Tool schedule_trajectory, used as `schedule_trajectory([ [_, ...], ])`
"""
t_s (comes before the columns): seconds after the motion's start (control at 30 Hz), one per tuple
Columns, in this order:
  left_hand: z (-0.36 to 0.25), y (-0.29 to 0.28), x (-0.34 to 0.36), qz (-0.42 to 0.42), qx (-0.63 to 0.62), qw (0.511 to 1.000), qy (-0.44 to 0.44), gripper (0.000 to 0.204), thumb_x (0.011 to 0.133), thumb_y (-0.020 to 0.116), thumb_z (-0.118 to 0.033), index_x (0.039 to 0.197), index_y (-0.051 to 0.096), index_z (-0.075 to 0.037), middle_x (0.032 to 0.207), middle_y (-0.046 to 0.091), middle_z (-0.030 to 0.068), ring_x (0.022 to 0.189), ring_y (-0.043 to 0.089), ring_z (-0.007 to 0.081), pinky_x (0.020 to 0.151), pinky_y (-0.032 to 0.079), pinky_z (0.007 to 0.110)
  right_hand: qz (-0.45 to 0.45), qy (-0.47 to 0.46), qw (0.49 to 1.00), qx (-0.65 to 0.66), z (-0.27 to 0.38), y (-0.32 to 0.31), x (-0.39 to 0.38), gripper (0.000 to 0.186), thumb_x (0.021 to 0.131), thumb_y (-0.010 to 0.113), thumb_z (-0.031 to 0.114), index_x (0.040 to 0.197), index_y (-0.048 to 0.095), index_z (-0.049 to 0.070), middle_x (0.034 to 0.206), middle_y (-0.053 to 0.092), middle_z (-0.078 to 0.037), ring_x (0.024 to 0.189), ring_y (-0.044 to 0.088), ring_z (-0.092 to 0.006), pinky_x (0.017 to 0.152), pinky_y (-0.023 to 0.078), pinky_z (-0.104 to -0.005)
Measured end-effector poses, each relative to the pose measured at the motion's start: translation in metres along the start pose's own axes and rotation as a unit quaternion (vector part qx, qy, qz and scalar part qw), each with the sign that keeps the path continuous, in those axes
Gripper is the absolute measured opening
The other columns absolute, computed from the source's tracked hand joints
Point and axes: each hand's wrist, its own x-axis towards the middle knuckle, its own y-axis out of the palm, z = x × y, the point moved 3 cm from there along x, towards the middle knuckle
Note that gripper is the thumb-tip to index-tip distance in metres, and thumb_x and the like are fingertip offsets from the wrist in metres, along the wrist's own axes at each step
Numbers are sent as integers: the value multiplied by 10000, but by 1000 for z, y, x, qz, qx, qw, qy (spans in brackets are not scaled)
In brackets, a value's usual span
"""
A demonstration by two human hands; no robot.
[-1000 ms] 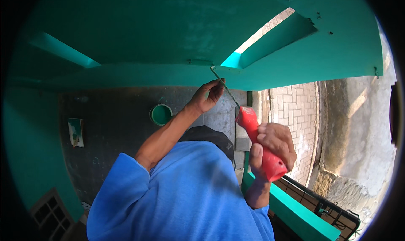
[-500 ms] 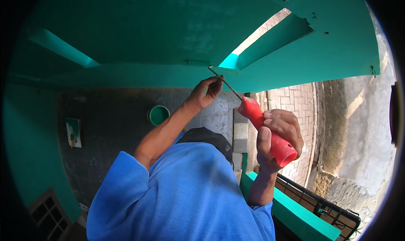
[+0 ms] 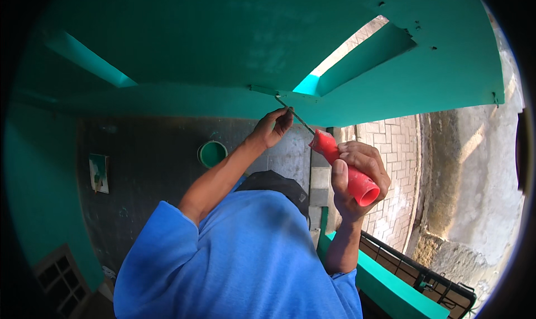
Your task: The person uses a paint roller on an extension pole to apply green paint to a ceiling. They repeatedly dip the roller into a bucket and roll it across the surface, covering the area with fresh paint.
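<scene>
Paint roller (image 3: 323, 142) with a red plastic handle and thin metal rod, held in both bare hands before a smooth teal-green wall (image 3: 184, 51).
The right hand (image 3: 365, 161) has its fingers and thumb clamped around the red handle, whose hollow round end faces back toward the person; the left hand (image 3: 272, 130) has its fingertips pinched together on the rod, farther up. The roller's slim, green-coated sleeve (image 3: 262, 90) lies at the wall, just left of a slanting rectangular opening (image 3: 346, 53); its exact contact is hard to tell. Below, on the dark grey floor (image 3: 139, 168), a round, pale-rimmed bucket (image 3: 199, 155) contains green paint (image 3: 213, 153). Farther left lies a white, paint-smeared rectangular board or tray (image 3: 94, 176).
</scene>
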Motion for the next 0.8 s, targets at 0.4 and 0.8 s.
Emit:
schedule_trajectory([
  [0.4, -14, 11, -13, -2, -5, 1000, 28, 77, 814, 566, -71, 877, 568, -26, 829, 607, 62, 719, 605, 126, 622, 541, 249, -21, -16, 999, 32, 2, -2, 0, 146, 630, 669, 21, 748, 585, 1, 729, 583, -122, 696, 606, -230, 628, 496, -319],
  [0.8, -19, 11, -9, 6, 27, 999, 18, 91, 837, 535, -58, 915, 551, -14, 891, 606, 71, 742, 613, 126, 661, 553, 232, -11, -5, 1000, 28, -1, -1, 0, 132, 638, 648, 29, 745, 577, -5, 744, 593, -144, 711, 604, -256, 660, 495, -336],
])
